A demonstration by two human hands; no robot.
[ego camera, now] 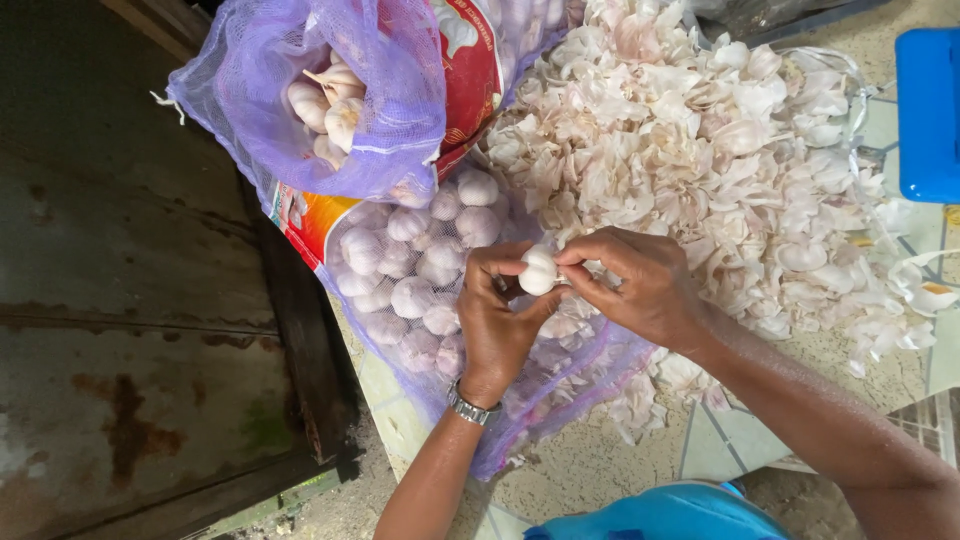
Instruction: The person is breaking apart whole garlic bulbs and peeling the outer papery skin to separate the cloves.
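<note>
Head view: both hands are closing on one white garlic bulb [538, 270], the left hand [497, 322] cupping it from below and the right hand [640, 285] pinching its skin, just above the purple mesh sack [300, 60]. A large heap of peeled skins [700, 150] is lying on the tabletop [570, 480] beside it. Many unpeeled bulbs [410, 295] are still sitting in the sack, so the peeling appears well under way but far from finished.

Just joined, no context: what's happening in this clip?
A person is working on a garlic bulb, held between both hands above a purple mesh sack full of garlic. The left hand, with a wristwatch, grips it from below; the right hand pinches it from the side. A large pile of garlic skins lies beside the sack. A blue container sits at the far edge.
</note>
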